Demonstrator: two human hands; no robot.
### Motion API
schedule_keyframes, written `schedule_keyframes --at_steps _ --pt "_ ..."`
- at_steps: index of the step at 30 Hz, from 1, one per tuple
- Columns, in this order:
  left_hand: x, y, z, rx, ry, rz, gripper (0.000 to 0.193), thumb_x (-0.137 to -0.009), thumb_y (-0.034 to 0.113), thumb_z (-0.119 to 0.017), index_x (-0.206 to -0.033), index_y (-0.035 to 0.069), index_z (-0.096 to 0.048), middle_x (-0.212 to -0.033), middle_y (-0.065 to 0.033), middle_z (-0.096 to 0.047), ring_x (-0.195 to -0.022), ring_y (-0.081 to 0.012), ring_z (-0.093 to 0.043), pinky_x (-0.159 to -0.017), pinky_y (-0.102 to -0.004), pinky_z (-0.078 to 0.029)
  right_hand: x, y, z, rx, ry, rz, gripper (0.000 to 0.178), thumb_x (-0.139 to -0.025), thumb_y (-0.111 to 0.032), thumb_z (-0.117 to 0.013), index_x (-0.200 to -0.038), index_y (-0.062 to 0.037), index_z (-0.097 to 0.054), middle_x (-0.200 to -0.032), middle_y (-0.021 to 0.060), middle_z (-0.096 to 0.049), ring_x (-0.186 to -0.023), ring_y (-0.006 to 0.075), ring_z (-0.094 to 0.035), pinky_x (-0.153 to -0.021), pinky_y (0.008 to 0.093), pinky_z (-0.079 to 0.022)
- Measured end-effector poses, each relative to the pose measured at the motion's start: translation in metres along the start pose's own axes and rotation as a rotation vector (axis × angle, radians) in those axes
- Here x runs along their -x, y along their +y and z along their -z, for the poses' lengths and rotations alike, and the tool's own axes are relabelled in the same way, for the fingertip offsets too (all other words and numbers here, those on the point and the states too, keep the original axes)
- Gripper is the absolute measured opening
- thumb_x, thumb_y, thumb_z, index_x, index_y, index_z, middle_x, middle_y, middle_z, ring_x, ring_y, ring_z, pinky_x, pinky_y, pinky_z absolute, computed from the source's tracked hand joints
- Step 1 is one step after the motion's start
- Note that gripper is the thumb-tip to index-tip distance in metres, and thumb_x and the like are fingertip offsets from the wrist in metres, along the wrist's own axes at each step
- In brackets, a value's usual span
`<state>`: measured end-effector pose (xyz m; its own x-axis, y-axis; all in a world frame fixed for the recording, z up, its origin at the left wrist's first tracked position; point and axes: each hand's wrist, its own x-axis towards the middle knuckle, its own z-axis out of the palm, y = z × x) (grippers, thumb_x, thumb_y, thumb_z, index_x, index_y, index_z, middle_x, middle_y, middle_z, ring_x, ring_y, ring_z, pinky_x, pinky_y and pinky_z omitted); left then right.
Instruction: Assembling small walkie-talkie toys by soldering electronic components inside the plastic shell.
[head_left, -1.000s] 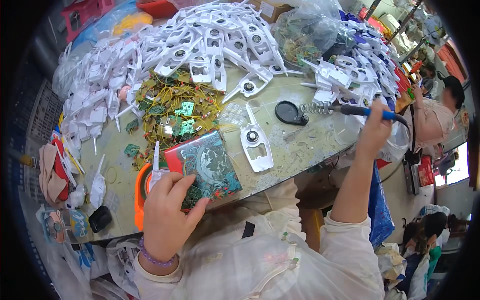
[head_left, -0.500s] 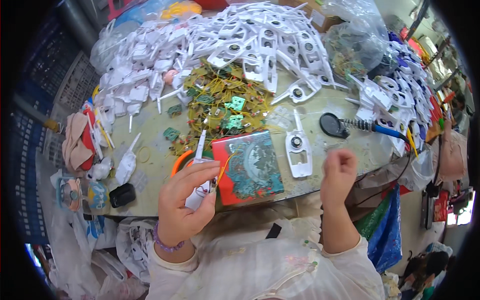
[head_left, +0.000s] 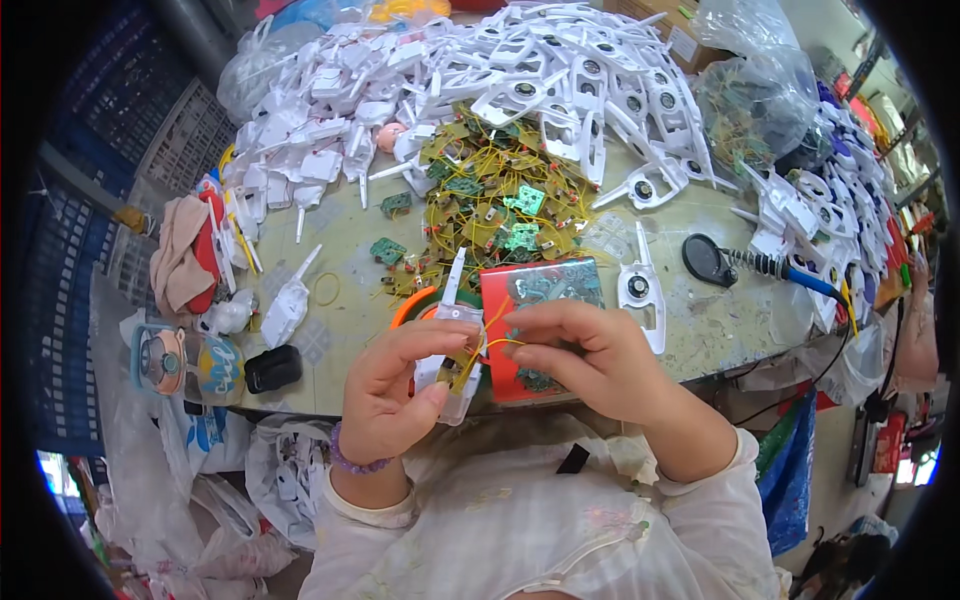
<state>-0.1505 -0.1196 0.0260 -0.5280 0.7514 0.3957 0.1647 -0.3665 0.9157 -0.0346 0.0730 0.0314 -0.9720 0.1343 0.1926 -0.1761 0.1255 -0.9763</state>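
My left hand (head_left: 392, 388) is closed around a white plastic housing (head_left: 453, 318) with a long pointed antenna, its open side showing. A small circuit board (head_left: 456, 372) lies in that housing under my fingers. Thin yellow wires (head_left: 497, 342) run from the board toward my right hand (head_left: 600, 362), whose thumb and index finger pinch their ends. Beneath my hands is a red folder (head_left: 497, 372) with a scuffed, dark-patterned cover. Another white housing (head_left: 640, 290) with a round black dial lies just beyond my right hand.
A heap of white housings (head_left: 560, 60) fills the back, with wired circuit boards (head_left: 490, 190) piled before it. At right a blue-handled soldering iron (head_left: 812, 283) rests in a black stand (head_left: 708, 260). A black case (head_left: 273, 369) and a drink bottle (head_left: 217, 370) sit at left.
My right hand has come in leftward from the table's right side and now pinches the yellow wires. My left hand keeps hold of the housing. The whole view has shifted slightly.
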Motion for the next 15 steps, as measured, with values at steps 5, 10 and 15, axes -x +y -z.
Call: schedule_keyframes --at_steps 5,10,15 --pt "-0.008 0.004 0.005 -0.167 -0.131 -0.006 0.038 -0.072 0.001 -0.053 -0.109 -0.002 -0.061 -0.114 -0.0180 -0.062 -0.107 -0.0269 -0.060 -0.093 -0.0368 -0.045 -0.005 -0.018 0.006 -0.192 -0.018 -0.167 0.037 -0.087 0.004 -0.060 -0.123 -0.0016 -0.056 -0.099 0.0095 -0.068 -0.090 0.0118 -0.065 -0.075 0.0257 -0.051" --pt "-0.009 0.005 0.006 -0.273 -0.180 0.005 0.035 -0.072 0.003 -0.056 -0.107 0.000 -0.063 -0.112 -0.0162 -0.063 -0.106 -0.0270 -0.060 -0.091 -0.0362 -0.046 -0.014 -0.028 0.014 0.267 -0.105 0.197 0.033 -0.084 0.005 -0.061 -0.116 -0.0022 -0.062 -0.098 0.0110 -0.069 -0.087 0.0155 -0.067 -0.071 0.0271 -0.052" --pt "-0.008 -0.001 0.000 -0.347 -0.011 0.014 0.037 -0.072 0.003 -0.058 -0.109 0.000 -0.062 -0.115 -0.0161 -0.062 -0.110 -0.0303 -0.058 -0.096 -0.0380 -0.042 -0.013 -0.020 0.007 0.317 -0.042 0.284 0.036 -0.076 0.006 -0.064 -0.110 -0.0044 -0.065 -0.089 0.0110 -0.069 -0.078 0.0226 -0.067 -0.067 0.0309 -0.052"
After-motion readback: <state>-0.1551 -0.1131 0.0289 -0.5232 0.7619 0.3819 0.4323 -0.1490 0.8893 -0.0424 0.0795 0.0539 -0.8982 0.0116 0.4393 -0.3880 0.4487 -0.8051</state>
